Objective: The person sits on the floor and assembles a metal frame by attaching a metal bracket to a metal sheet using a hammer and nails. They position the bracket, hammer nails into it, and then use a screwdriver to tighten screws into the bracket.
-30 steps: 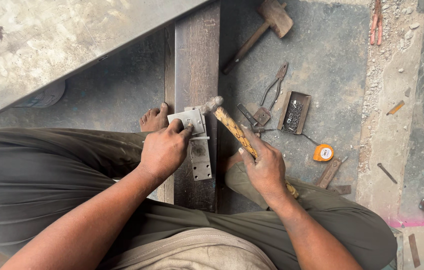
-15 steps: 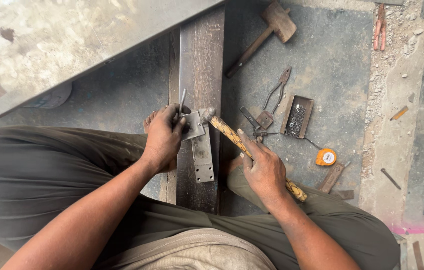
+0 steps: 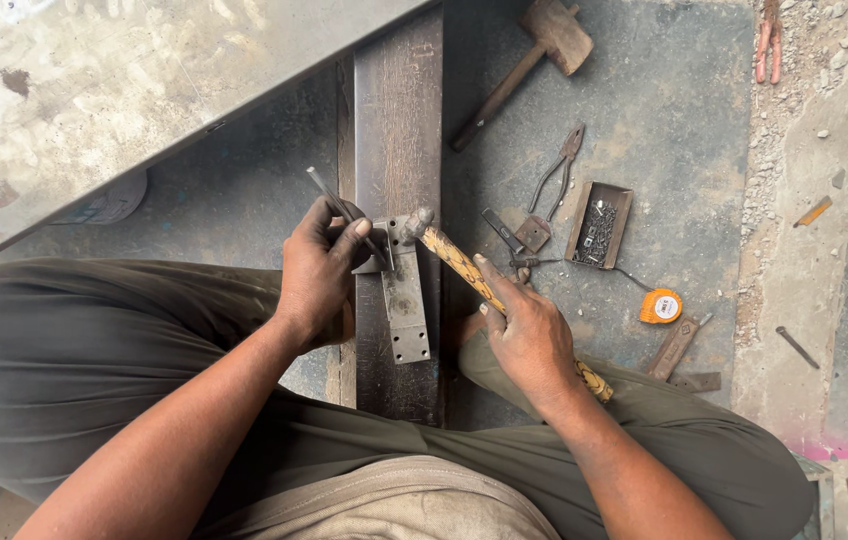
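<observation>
My left hand (image 3: 319,275) grips a thin dark metal punch (image 3: 341,212), its tip set on the upper end of a grey metal hinge plate (image 3: 406,305). The plate lies on a dark wooden plank (image 3: 399,120) that runs away from me. In my right hand (image 3: 529,335) is a hammer with a yellow patterned handle (image 3: 464,270); its small metal head rests by the top of the plate, close to the punch. I sit on the floor, my legs in dark trousers on both sides of the plank.
On the floor to the right lie a wooden mallet (image 3: 544,45), pliers (image 3: 556,175), a small box of screws (image 3: 602,225), an orange tape measure (image 3: 661,305) and red-handled pliers (image 3: 770,40). A pale slab (image 3: 94,90) fills the upper left.
My left hand has lifted off the plate, taken up the thin punch and set it against the plate's upper end. The hammer head has stayed near the plate.
</observation>
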